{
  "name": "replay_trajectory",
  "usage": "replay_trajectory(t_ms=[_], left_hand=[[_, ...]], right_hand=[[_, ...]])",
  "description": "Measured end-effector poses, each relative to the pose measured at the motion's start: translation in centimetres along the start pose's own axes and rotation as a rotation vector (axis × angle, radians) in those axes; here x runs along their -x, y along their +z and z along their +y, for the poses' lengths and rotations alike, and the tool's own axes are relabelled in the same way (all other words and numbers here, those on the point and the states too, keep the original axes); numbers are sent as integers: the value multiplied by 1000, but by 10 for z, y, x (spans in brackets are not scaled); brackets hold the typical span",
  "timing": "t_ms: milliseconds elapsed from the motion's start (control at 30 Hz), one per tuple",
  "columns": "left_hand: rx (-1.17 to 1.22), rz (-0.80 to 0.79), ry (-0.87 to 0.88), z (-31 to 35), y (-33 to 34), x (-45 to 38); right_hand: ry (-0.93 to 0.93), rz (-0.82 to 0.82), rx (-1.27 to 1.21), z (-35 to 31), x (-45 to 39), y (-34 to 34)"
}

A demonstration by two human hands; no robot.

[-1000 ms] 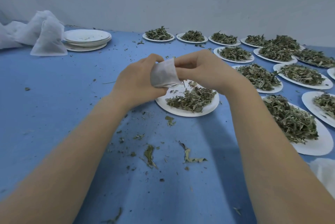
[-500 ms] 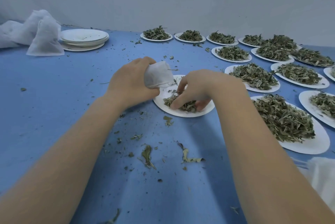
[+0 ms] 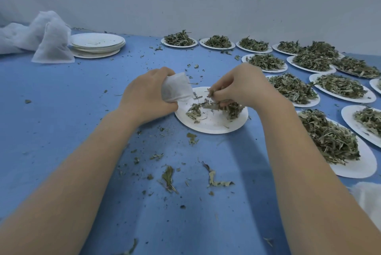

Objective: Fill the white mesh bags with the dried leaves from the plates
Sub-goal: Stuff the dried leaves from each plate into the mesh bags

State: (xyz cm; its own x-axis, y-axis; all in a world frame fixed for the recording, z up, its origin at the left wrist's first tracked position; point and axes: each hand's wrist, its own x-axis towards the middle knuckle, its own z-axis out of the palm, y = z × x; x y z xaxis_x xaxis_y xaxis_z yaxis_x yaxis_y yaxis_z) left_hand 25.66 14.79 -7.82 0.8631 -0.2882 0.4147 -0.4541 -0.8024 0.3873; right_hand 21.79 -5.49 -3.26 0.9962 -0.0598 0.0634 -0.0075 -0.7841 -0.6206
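left hand grips mesh bag | right hand pinches dried leaves above plate, bag at its 10 o'clock

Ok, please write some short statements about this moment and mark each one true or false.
1. The left hand holds a white mesh bag. True.
2. The right hand is flat on the blue table. False: it pinches dried leaves above the near plate.
3. The near plate is piled full. False: only scattered leaves remain on it.
4. A stack of emptied plates stands at the far left. True.
5. The table is clean. False: leaf bits lie on it.
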Motion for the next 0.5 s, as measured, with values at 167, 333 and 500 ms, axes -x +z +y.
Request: replay_trajectory(t_ms=[167, 333, 500], left_hand=[[-1, -19, 59, 7, 2, 2], [52, 31, 75, 18, 6, 3], [190, 95, 12, 19, 7, 3]], right_hand=[[-133, 74, -20, -10, 1, -1], [-303, 74, 13, -25, 2, 14], [-337, -103, -158, -22, 9, 7]])
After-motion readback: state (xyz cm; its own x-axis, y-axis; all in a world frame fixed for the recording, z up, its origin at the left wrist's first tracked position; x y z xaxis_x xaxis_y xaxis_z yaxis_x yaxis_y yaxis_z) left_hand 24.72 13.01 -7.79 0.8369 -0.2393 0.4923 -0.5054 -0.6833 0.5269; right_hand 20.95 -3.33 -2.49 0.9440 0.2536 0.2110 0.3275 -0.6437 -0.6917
